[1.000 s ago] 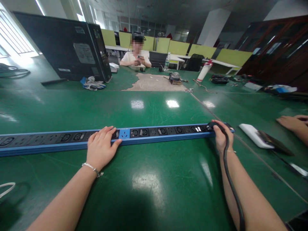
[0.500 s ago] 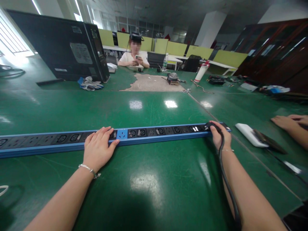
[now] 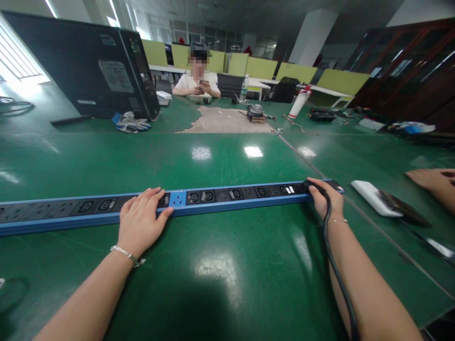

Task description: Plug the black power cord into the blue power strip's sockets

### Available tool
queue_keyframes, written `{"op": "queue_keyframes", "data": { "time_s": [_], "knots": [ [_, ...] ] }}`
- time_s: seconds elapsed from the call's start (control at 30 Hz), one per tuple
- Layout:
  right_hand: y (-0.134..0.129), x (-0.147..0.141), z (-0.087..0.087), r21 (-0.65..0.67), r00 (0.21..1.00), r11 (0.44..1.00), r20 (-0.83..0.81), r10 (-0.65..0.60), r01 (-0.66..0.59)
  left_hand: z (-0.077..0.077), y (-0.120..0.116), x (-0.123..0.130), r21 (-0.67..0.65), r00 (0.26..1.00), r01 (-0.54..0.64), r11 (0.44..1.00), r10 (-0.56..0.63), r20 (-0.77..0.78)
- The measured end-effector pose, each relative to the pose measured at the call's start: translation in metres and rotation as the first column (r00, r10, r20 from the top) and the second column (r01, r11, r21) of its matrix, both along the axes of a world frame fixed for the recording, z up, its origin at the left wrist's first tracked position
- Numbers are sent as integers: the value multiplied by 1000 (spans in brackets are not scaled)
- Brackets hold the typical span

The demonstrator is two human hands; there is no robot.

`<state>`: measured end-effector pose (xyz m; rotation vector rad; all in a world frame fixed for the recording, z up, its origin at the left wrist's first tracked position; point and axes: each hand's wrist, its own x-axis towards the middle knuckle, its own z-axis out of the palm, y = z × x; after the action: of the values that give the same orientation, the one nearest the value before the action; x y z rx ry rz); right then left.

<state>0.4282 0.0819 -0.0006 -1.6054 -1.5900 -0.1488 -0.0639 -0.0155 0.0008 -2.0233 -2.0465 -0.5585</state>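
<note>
A long blue-edged power strip (image 3: 249, 193) with black sockets and one blue socket lies across the green table. My left hand (image 3: 142, 215) grips it just left of the blue socket, thumb on the near edge and fingers across the top. At the strip's right end, my right hand (image 3: 327, 199) is closed round a black plug (image 3: 308, 185) against the sockets. From it a black power cord (image 3: 333, 258) runs down along my forearm. My fingers partly cover the plug, so how deep it sits cannot be seen.
To the right lie a white box-like object (image 3: 371, 198) and a dark flat item (image 3: 405, 208), near another person's hand (image 3: 432, 182). A black computer case (image 3: 81, 71) and gloves (image 3: 131, 123) are at the back left. A person (image 3: 197, 85) with a phone sits opposite.
The view has shifted slightly. Both hands keep their places on the strip and the plug. Across the table, the seated person's phone is a little lower.
</note>
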Motion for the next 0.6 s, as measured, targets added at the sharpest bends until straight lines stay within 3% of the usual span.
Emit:
{"op": "queue_keyframes", "data": {
  "time_s": [0.33,0.5,0.6],
  "knots": [
    [-9,-1,-13,-43,998,997,24,-57,58,1,1,0,-24,1000,-8,1000,8,6],
    [-8,-6,-11,19,998,1000,-58,-15,16,1,1,0,-27,1000,-11,1000,11,8],
    [-6,4,-4,127,982,991,-180,53,-31,1,1,0,-22,1000,-5,1000,5,12]
  ]
}}
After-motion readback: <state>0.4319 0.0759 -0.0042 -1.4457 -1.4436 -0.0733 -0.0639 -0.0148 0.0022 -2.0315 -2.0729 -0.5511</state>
